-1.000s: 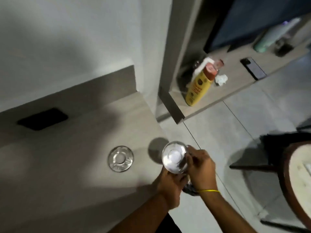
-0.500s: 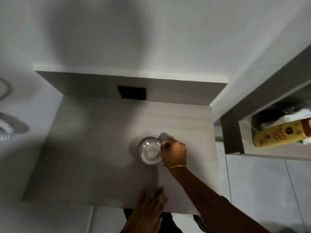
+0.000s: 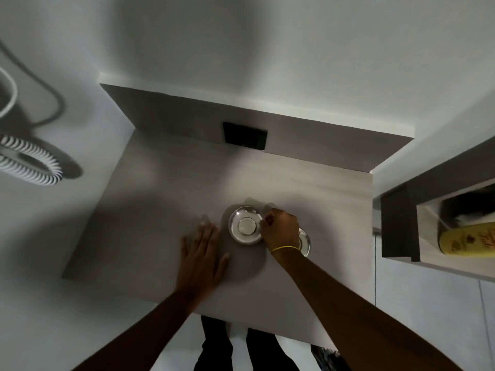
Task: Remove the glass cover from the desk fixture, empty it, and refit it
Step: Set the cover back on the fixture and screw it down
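Note:
The round glass cover (image 3: 245,224), with a white disc showing in its middle, rests on the grey wooden desk (image 3: 166,210). My right hand (image 3: 280,228), with a yellow band at the wrist, pinches the cover's right rim. A second clear glass ring (image 3: 304,241) lies on the desk just right of it, mostly hidden behind my right wrist. My left hand (image 3: 203,253) lies flat on the desk left of the cover with its fingers spread, holding nothing and not touching the cover.
A black socket plate (image 3: 245,136) sits in the desk's back panel. A white ribbed ring-shaped appliance (image 3: 29,167) with a cable is at the left. A shelf at the right holds a yellow bottle (image 3: 468,238). My legs show below the desk's front edge.
My left hand has moved from the desk's front edge up onto the top, beside the cover. My right hand still holds the cover's rim on the desk. The second glass ring now shows.

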